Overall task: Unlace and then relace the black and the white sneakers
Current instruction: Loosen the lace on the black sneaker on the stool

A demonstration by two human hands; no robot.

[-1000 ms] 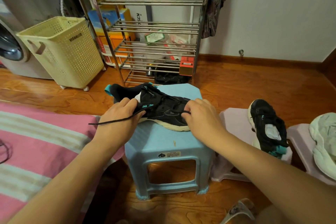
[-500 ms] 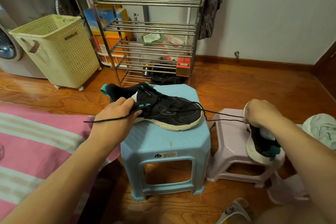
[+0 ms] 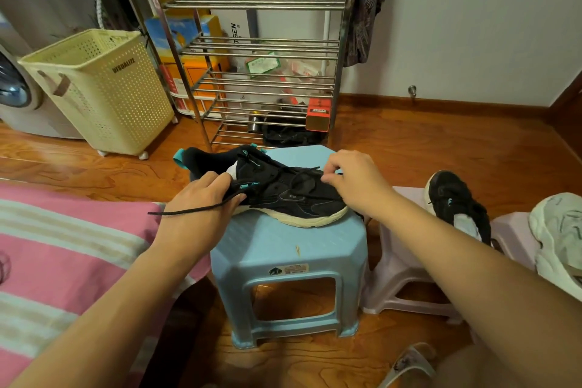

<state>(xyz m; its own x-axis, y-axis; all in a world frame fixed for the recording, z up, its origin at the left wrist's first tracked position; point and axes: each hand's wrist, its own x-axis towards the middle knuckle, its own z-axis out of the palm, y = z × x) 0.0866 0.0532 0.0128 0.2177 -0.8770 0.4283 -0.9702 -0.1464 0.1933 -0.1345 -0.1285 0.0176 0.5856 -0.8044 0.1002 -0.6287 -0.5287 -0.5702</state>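
Here, in the middle of the frame, I have the black sneaker lying on its side on the blue stool, sole toward me, which turns the eyelets up where I can reach them. My left hand grips the heel end to steady the shoe, its fingers curled, with one free end of the black lace trailing out to the left over the wrist. My right hand pinches a loop of lace above the toe end between thumb and forefinger, probably to draw it through an eyelet. The second black sneaker waits on a pale stool at right; a white sneaker sits at the right edge. The cream laundry basket at upper left reads "VISUALIZE". The labels on the metal rack I cannot read fully.
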